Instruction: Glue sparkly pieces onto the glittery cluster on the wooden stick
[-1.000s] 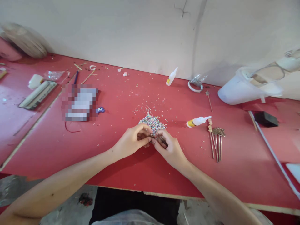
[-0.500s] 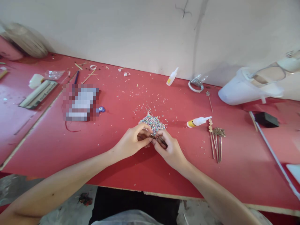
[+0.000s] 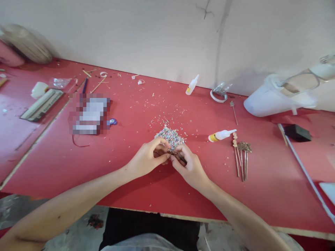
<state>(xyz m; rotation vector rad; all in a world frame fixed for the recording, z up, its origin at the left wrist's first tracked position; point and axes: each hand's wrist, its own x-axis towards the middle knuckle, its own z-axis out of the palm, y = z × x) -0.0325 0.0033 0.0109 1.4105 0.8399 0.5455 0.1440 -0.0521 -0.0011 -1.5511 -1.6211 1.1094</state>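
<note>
Pinching a slim dark piece (image 3: 181, 158) in fingertips, our left hand (image 3: 148, 155) and right hand (image 3: 192, 168) sit before the grainy, glittering pile (image 3: 169, 135); we note knobbly-headed brown sticks (image 3: 244, 162) right of it.

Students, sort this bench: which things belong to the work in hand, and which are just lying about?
Likely in use:
thin stick in the right hand
glittery chips
ornamented sticks
nearer nozzle bottle

Apparently lying about:
black block
long printed box
</note>
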